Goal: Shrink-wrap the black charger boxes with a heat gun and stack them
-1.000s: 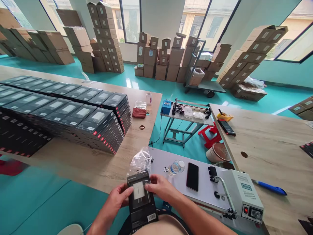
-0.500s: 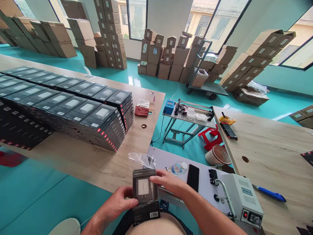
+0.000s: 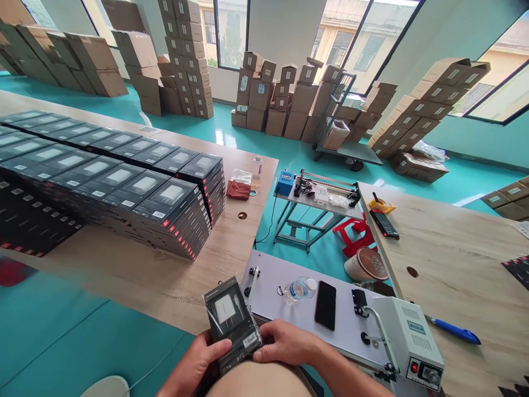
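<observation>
Box (image 3: 232, 322) in clear wrap sits low in the middle, tilted with its top toward eleven o'clock, held between both our hands above our lap. Our left hand (image 3: 202, 361) at seven o'clock curls around its lower edge, thumb on the front. Our right hand (image 3: 285, 344) at four o'clock pinches its lower right corner. Stacked black boxes (image 3: 165, 209) lie at ten o'clock on the wooden table (image 3: 136, 281); at three o'clock we see a phone (image 3: 325, 298) and a sealing machine (image 3: 407, 339).

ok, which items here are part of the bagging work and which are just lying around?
In use: black product box, left hand, right hand, heat sealer, stacked black boxes.
Lying about: smartphone, water bottle, blue pen, red stool.
</observation>
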The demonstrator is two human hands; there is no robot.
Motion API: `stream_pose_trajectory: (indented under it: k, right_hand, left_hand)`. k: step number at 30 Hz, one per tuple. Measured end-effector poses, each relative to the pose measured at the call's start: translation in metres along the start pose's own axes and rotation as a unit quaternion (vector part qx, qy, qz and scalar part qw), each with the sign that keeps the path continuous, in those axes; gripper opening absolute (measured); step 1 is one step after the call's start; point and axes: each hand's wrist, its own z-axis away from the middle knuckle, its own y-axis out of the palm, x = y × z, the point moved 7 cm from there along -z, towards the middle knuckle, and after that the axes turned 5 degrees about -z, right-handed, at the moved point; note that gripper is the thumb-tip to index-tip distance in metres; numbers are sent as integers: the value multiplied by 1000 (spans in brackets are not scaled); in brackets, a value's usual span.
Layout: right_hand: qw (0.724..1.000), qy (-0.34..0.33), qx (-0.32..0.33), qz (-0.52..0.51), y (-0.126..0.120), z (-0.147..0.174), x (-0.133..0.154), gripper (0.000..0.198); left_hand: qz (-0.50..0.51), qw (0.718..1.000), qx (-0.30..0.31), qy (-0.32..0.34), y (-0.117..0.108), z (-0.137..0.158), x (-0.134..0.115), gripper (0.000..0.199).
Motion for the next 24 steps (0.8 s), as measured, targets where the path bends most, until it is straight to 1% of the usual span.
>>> stream_pose_trajectory:
  k: [2, 4, 6, 8, 10, 11, 12, 13, 14, 15, 16, 17, 18, 20, 21, 22, 23, 24]
  right_hand:
    - [1000, -10, 12, 19, 3, -2, 6, 21]
    - [998, -23, -6, 59, 1, -2, 21, 22]
    - [991, -52, -30, 121, -4, 2, 48, 25]
    - [978, -102, -45, 175, -9, 9, 84, 25]
    - [969, -149, -37, 195, -11, 17, 119, 24]
    - [967, -162, -22, 195, -10, 20, 132, 24]
    - [967, -171, -4, 191, -10, 22, 143, 24]
    - [966, -177, 16, 189, -9, 23, 151, 24]
    - [964, -181, 37, 191, -8, 24, 158, 23]
    - [963, -179, 56, 195, -7, 25, 162, 22]
    - [961, -171, 74, 204, -6, 26, 164, 21]
    - [959, -156, 92, 216, -6, 27, 164, 19]
    - [957, -138, 111, 231, -5, 28, 164, 18]
    - [947, -114, 142, 264, -3, 34, 165, 17]
    - [942, -113, 153, 275, -2, 37, 168, 17]
    - [938, -116, 164, 282, -2, 42, 172, 17]
    - [937, -118, 170, 282, -3, 47, 177, 17]
    - [939, -117, 171, 275, -6, 51, 180, 17]
  left_hand:
    - [78, 997, 7, -4, -3, -3, 5, 42]
    - [125, 992, 11, -3, -7, -9, 5, 37]
    - [162, 987, 10, -7, -12, -16, 6, 34]
    - [191, 981, 4, -14, -19, -22, 10, 36]
    - [201, 979, -11, -22, -28, -28, 16, 47]
    - [192, 981, -31, -23, -34, -30, 17, 53]
    - [170, 983, -66, -12, -42, -32, 16, 58]
    - [135, 985, -108, 21, -50, -32, 9, 64]
    - [89, 983, -144, 75, -55, -30, -5, 72]
    - [34, 975, -167, 144, -54, -25, -25, 80]
    - [-29, 961, -170, 217, -46, -18, -49, 88]
    - [-89, 948, -134, 276, -29, -12, -74, 94]
    - [-148, 940, -87, 295, -8, -8, -95, 92]
    - [-271, 928, 13, 256, 38, -4, -128, 87]
    - [-331, 910, 84, 234, 64, -3, -140, 85]
    - [-383, 885, 161, 212, 90, -2, -148, 82]
    - [-404, 868, 203, 206, 108, -1, -157, 76]
    - [-427, 850, 246, 187, 124, -3, -160, 68]
